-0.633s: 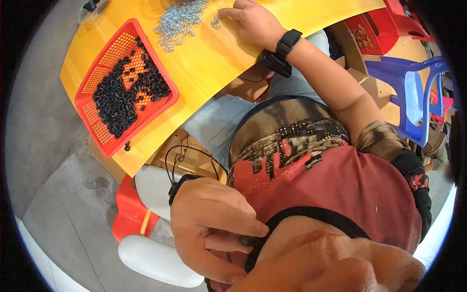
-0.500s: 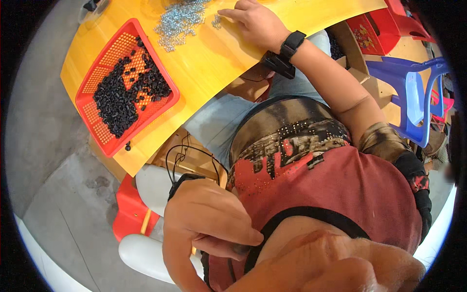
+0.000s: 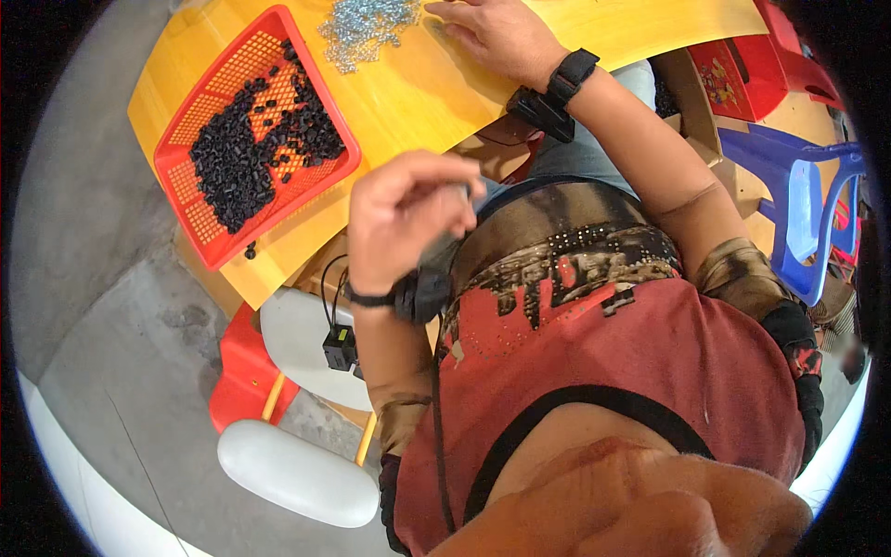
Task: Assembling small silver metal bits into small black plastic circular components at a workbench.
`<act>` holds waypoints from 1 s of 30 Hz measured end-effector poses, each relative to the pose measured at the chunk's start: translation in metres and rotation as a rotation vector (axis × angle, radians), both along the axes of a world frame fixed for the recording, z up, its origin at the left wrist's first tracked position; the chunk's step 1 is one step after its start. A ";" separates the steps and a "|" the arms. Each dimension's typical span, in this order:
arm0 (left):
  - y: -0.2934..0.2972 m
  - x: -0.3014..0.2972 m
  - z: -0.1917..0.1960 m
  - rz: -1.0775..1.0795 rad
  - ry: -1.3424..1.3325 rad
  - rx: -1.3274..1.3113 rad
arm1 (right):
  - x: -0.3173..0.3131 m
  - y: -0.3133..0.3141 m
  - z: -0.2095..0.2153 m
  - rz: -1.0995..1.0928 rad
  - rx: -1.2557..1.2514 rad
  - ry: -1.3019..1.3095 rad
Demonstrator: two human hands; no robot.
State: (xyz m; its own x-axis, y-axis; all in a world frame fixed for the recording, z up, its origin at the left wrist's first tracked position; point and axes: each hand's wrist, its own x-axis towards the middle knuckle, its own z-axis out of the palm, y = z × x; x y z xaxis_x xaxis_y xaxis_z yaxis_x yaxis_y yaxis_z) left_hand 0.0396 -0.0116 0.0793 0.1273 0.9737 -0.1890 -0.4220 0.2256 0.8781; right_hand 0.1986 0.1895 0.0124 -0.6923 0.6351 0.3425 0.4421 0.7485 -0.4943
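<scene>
My left hand is raised in front of my body, near the yellow table's front edge. Its fingers are loosely curled and blurred, and I cannot make out anything in them. My right hand rests on the tabletop with fingers stretched out, the foremost tips at the top of the picture. Just left of those fingertips lies a loose heap of small, shiny, clear-bluish pieces. Farther left, a red perforated plastic basket holds many small black pieces.
The yellow table spans the top. A black piece lies beside the basket. A stool with white pads stands lower left, a blue plastic stool at right. A black box on a cable hangs near my left forearm.
My left hand has risen from beside my chest to near the table edge, its fingers now more curled. The whole view has shifted slightly. My right hand remains by the clear pieces.
</scene>
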 end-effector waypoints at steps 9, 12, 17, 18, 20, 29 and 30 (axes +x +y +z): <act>0.017 0.009 -0.073 0.211 -0.063 -0.072 | -0.004 -0.013 0.005 0.059 0.180 0.015; 0.020 0.014 -0.075 0.282 -0.202 -0.122 | -0.014 -0.005 0.002 0.002 0.029 0.037; 0.021 0.017 -0.080 0.304 -0.295 -0.146 | -0.023 0.004 -0.006 -0.017 0.151 0.079; 0.020 0.017 -0.081 0.309 -0.296 -0.148 | -0.023 0.003 -0.007 -0.012 0.149 0.077; 0.019 0.017 -0.084 0.313 -0.299 -0.154 | -0.019 0.001 -0.008 -0.010 0.109 0.138; 0.021 0.013 -0.088 0.355 -0.413 -0.166 | -0.014 0.009 -0.005 -0.019 -0.055 0.140; 0.021 0.013 -0.089 0.357 -0.412 -0.166 | -0.015 0.010 -0.005 -0.016 -0.056 0.141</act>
